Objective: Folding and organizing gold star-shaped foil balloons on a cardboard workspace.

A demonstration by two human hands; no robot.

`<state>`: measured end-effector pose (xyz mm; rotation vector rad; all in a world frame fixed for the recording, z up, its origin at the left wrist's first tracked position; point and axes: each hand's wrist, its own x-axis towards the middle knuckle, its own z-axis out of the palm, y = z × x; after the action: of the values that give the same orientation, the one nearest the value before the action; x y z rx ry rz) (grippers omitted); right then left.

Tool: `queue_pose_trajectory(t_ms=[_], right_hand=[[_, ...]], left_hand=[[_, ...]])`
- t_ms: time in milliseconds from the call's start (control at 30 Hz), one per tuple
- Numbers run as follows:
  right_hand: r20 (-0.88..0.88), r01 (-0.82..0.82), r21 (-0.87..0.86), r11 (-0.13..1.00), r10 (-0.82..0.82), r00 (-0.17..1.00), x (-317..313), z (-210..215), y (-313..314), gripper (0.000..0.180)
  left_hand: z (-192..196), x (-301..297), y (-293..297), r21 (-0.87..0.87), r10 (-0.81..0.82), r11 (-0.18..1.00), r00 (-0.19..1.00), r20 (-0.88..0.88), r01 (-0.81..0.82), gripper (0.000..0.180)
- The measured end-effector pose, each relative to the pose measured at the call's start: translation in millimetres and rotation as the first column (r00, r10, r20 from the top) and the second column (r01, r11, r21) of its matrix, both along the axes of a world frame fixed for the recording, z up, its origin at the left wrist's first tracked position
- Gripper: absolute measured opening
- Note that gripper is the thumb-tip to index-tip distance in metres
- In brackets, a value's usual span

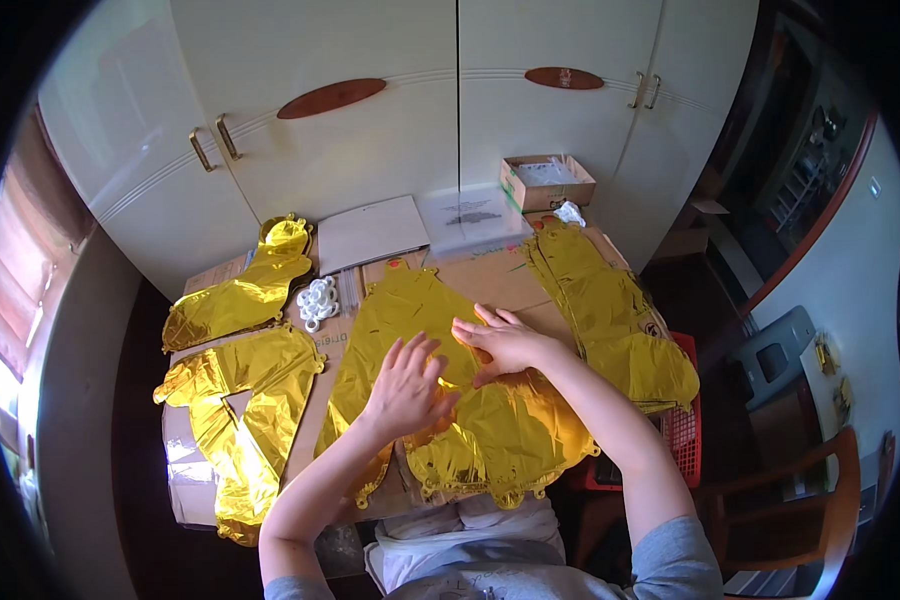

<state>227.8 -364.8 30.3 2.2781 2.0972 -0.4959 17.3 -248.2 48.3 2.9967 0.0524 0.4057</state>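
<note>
A flat, uninflated gold foil balloon [395,310] is spread over cardboard [505,285] in front of me, with small tabs along its edges. My left hand [407,388] is over the middle of the foil, fingers stretched out and slightly apart. To its right, my right hand [507,343] rests on the same foil with fingers spread and thumb pointing toward me. Nothing is gripped in either hand. The nearer part of the foil [500,435] is creased and hangs toward my lap.
More gold foil balloons lie at the left [240,300] and in a stack at the right [600,310]. White rings or coils [318,303] sit left of centre. Behind are a grey board [373,232], a clear plastic sheet or lid [470,215] and an open carton [548,183]. A red basket [682,440] stands right.
</note>
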Motion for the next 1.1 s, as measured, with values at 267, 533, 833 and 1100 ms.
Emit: queue_pose_trajectory(t_ms=[267, 533, 833, 1100], right_hand=[[-0.015, 0.001, 0.029, 1.0, 0.0, 1.0, 1, -2, 1, 0.101], [-0.099, 0.139, 0.508, 0.85, -0.103, 0.99, -18, -3, -47, 0.078], [-0.84, 0.915, 0.403, -0.008, -0.399, 0.366, -113, -57, -231, 0.024], [-0.965, 0.976, -0.073, 0.204, -0.261, -0.017, -131, -60, -222, 0.008]], left_hand=[[-26, 15, 2, 0.007, -0.173, 0.984, 0.953, -0.249, 0.18, 0.077], [-31, 12, 1, 0.123, -0.136, 0.978, 0.961, -0.242, 0.169, 0.082], [-36, 10, 4, 0.071, -0.162, 0.981, 0.969, -0.186, 0.178, 0.075], [-36, 13, 4, 0.076, -0.159, 0.982, 0.97, -0.184, 0.175, 0.083]])
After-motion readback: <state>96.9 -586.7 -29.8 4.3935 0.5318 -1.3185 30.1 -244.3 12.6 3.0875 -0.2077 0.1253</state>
